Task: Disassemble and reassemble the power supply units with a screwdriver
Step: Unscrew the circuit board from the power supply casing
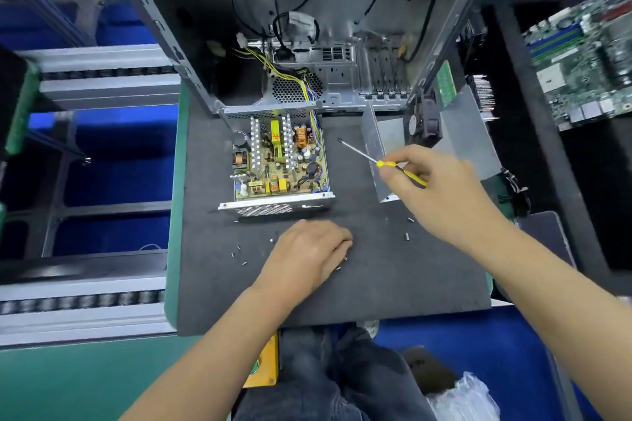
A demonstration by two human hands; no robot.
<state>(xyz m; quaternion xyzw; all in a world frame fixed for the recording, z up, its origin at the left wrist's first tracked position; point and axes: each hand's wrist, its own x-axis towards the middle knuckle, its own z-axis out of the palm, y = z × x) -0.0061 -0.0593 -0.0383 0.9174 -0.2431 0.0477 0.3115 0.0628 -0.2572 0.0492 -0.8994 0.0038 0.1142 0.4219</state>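
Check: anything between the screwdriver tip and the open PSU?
Head view: nothing. Only bare dark mat separates the screwdriver tip from the open power supply. The right hand grips the yellow handle.

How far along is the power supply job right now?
Done: the power supply sits open, its circuit board exposed, the cover set aside to its right, loose screws scattered on the mat. In hand: the right hand holds the screwdriver; the left hand rests among the screws. Left: refitting cover and screws.
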